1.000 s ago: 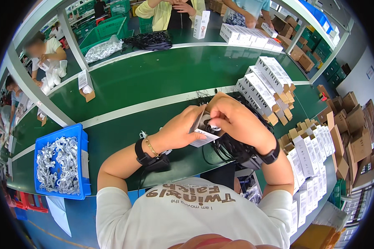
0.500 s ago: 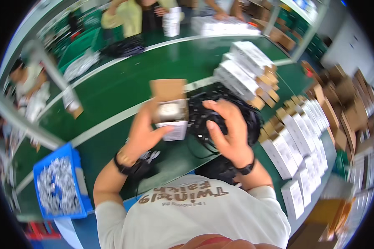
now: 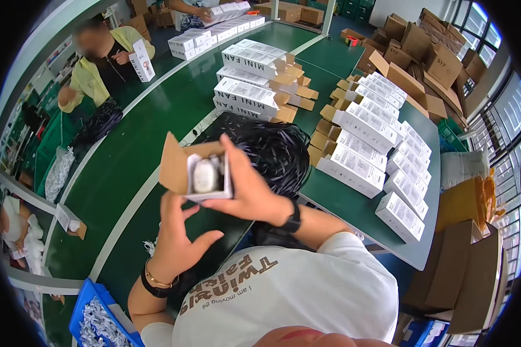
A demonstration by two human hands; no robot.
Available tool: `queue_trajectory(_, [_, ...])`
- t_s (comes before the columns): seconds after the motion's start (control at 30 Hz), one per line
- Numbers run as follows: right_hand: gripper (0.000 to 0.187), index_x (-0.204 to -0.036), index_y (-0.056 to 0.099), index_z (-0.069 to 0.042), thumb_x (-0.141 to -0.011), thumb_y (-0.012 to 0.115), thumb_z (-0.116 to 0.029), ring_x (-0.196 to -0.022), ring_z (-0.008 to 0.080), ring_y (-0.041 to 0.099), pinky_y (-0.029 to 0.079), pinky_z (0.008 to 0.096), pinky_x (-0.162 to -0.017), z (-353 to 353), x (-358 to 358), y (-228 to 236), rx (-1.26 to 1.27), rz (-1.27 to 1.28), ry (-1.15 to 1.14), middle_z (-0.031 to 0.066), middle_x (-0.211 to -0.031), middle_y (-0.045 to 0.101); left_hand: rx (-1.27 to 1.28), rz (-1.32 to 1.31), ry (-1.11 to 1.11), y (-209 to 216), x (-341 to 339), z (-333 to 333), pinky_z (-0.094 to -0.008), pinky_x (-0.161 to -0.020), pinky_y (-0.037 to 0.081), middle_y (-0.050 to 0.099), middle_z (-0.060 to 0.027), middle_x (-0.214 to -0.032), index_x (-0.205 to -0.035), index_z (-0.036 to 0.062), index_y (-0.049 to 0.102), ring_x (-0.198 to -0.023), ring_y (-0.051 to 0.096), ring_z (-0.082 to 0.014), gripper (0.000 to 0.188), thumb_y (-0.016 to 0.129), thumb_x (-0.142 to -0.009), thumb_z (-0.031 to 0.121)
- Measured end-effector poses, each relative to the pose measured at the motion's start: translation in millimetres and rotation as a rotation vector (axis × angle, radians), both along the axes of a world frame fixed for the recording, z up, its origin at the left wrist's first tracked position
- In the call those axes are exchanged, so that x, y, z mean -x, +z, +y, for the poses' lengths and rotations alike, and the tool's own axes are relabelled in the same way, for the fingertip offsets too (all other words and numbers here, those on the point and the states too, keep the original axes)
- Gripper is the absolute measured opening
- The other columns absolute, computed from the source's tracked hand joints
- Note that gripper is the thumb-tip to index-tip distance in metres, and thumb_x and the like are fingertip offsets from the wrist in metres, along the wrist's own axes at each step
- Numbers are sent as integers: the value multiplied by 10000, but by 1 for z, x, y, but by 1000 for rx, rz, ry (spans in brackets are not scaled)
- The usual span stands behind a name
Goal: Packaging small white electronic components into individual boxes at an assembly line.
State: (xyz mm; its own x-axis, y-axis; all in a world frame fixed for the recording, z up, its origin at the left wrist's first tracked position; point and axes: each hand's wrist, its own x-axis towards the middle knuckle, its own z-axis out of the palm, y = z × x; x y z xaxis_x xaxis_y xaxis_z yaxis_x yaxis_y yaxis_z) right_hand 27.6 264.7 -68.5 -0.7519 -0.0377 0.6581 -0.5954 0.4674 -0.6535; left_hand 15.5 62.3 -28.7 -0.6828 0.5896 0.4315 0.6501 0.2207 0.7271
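Observation:
My right hand (image 3: 250, 194) is closed around the right side of a small white cardboard box (image 3: 230, 184), thumb along its near edge. The box's brown flap (image 3: 173, 165) stands open to the left. Inside lies a rounded white item (image 3: 205, 176), its kind unclear, with a smaller greyish part beside it. My left hand (image 3: 176, 240) is just below the box, its fingertips at the near left corner and its thumb spread away. Right behind the box lies a heap of black straps (image 3: 266, 147) on the green table.
Stacked white boxes (image 3: 246, 95) with open brown ends stand beyond the straps; rows of similar boxes (image 3: 359, 147) fill the right side. A blue bin (image 3: 118, 315) of whitish cables sits lower left. Across the table, a co-worker's hand (image 3: 120, 56) holds a white box. Cartons (image 3: 414, 43) pile up far right.
The box has passed from my left hand to my right hand, which was empty over the straps. My left hand has let go and dropped below it. The view has turned rightward.

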Motion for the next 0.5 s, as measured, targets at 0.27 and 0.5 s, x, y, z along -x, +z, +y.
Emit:
queue_trajectory(0.27, [980, -1438, 288, -48, -620, 822, -129, -1160, 374, 496, 413, 419, -969, 143, -67, 75, -530, -282, -718, 184, -1281, 503, 183, 61, -212, -3, 23, -6, -391, -973, 423, 429, -165, -1292, -1340, 14, 405, -1163, 488, -317, 695, 749, -770, 212])
queue_trajectory(0.5, [659, -1339, 466, -78, -745, 731, -185, -1053, 354, 557, 463, 399, -876, 242, -82, 28, -980, -690, -1043, 161, -1224, 544, 229, 100, -161, -5, 34, -33, -370, -959, 425, 446, -156, -1275, -1263, 32, 497, -1161, 485, -316, 549, 728, -790, 185])
